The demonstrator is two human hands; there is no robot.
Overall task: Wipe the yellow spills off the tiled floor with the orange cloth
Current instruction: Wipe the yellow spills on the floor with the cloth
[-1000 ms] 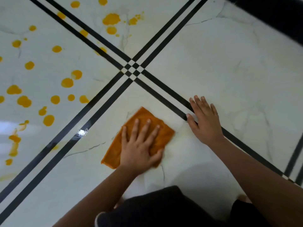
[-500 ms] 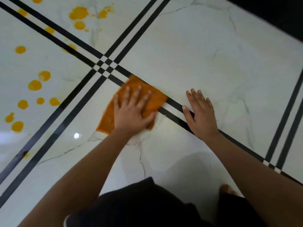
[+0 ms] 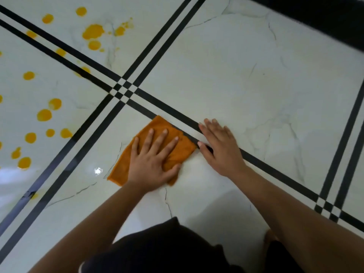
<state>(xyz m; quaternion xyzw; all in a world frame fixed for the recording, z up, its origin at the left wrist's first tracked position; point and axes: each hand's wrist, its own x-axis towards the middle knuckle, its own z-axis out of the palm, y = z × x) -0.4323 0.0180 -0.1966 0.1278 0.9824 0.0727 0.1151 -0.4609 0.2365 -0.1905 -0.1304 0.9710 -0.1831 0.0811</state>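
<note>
The orange cloth (image 3: 157, 127) lies flat on the white marble floor (image 3: 236, 79), its far corner against a black stripe. My left hand (image 3: 153, 162) presses on it with fingers spread and straight. My right hand (image 3: 220, 146) rests flat on the floor just right of the cloth, lying over the black stripe, with its thumb at the cloth's right edge. Several yellow spills (image 3: 44, 115) dot the tile to the left, and a larger yellow patch (image 3: 92, 32) sits on the far tile beyond the stripes.
Double black stripes (image 3: 126, 91) cross just beyond the cloth, and another pair runs at the right (image 3: 342, 146). A dark band (image 3: 325, 14) borders the floor at top right. My dark clothing (image 3: 167, 249) fills the bottom of the view.
My left hand pushed the cloth forward to the black stripe, then drew it back and rightward toward my right hand, which stayed planted. The view shifted with my head.
</note>
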